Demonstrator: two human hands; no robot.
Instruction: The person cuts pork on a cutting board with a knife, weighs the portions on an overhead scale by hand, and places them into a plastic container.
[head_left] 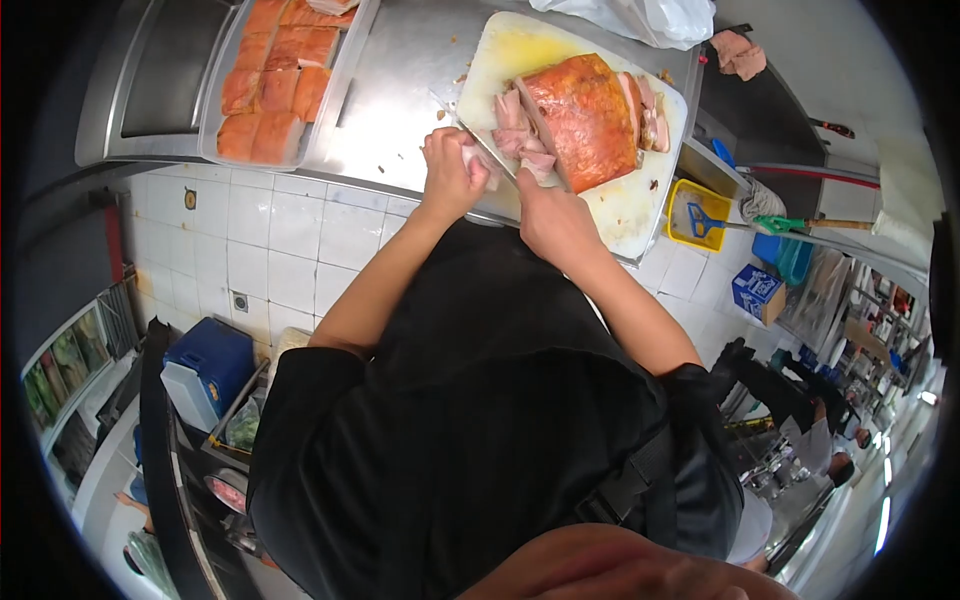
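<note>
slicing looks to be the step in hand: the right hand [560, 222] is wrapped round a knife [486, 148], the left hand [450, 172] pinches a pale piece [481, 164], likely meat. the big roast [582, 120] sits on the board [622, 222]. i'd say another cut calls for tucked left fingertips.

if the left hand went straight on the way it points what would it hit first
Most likely the knife blade, slanting just ahead of the left hand, with the cutting board beyond; their relative heights are hard to judge.
</note>
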